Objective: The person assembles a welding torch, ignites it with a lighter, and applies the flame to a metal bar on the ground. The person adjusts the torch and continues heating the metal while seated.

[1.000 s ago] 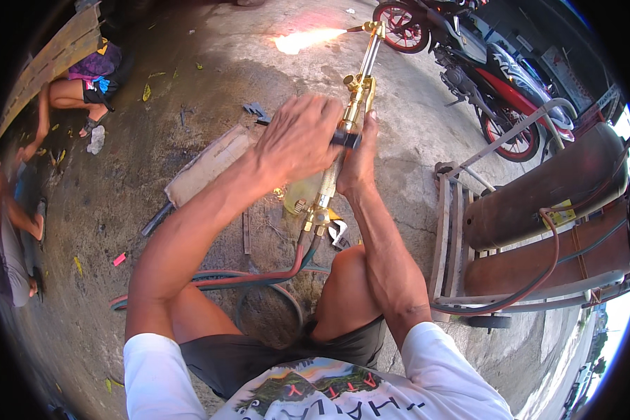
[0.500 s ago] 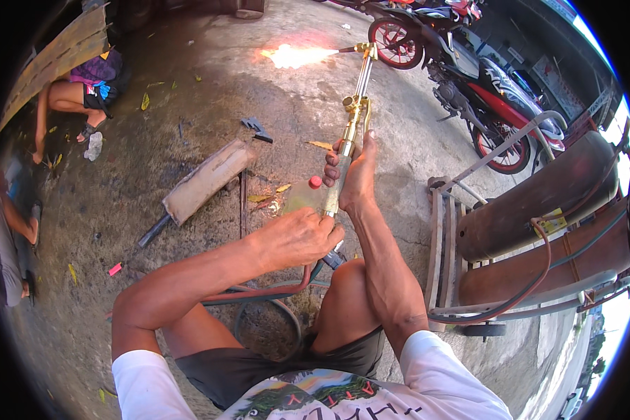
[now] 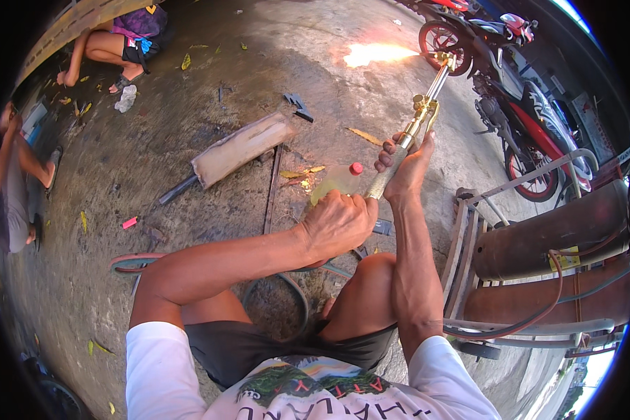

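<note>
My right hand (image 3: 407,168) is wrapped around the knurled handle of a brass and silver cutting torch (image 3: 414,129), held slanting up and away to the right. From the torch tip a bright orange-white flame (image 3: 376,54) streams to the left. At the handle's rear end my left hand (image 3: 339,222) is closed, its fingertips partly hidden from above. Beyond that hand stands a clear bottle with a red cap (image 3: 355,169) and yellowish liquid, partly covered by it. A worn flat metal piece with a bar at one end (image 3: 243,149) lies on the concrete to the left.
Two gas cylinders (image 3: 549,231) lie on a wheeled metal cart (image 3: 458,262) at the right, hoses attached. Motorcycles (image 3: 518,105) stand beyond. Hoses (image 3: 287,283) loop by my legs. A crouching person (image 3: 108,52) and another person (image 3: 14,182) are at the left. Dark metal scraps (image 3: 298,106) lie ahead.
My view has swung left, so the surroundings sit further right. The torch leans more to the right, still burning, with both hands on it.
</note>
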`<state>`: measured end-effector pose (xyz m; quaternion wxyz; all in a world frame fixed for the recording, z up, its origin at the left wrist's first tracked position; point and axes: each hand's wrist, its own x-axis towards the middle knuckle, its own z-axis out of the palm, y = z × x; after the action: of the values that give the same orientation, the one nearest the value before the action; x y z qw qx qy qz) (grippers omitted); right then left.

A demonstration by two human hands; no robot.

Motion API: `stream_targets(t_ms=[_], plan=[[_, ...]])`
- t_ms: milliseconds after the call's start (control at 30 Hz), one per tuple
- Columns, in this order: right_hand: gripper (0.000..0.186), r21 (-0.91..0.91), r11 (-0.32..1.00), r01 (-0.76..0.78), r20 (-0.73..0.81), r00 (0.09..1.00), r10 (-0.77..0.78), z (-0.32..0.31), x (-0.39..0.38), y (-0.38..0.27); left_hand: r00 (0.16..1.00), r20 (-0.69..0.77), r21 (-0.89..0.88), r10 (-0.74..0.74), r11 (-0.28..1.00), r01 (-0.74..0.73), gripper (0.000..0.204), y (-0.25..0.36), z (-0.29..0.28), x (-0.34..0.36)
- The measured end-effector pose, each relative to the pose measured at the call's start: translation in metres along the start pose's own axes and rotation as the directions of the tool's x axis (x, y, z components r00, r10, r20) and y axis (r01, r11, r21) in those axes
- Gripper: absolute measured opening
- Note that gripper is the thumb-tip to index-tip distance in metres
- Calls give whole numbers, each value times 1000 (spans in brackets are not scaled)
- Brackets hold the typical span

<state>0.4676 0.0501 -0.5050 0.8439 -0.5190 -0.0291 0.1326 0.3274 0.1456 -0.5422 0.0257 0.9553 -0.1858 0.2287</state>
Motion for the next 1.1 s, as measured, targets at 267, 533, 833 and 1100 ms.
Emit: stream_targets(t_ms=[267,533,833,1100], plan=[[69,-127,989,81,25,997,-78,-6,0,-3,998,-37,-52,42,998,-44,35,4,-11,-1],[68,-136,988,69,50,997,-63,-5,-2,-1,933,297,-484,-204,810,332,39,-7,-16,8],[69,-126,992,23,90,996,-12,0,-6,0,821,-207,-541,-532,761,357,50,-80,-35,128],[69,-76,997,-27,82,996,33,5,-12,-2,832,-301,-606,-466,767,210,51,-96,-15,161]])
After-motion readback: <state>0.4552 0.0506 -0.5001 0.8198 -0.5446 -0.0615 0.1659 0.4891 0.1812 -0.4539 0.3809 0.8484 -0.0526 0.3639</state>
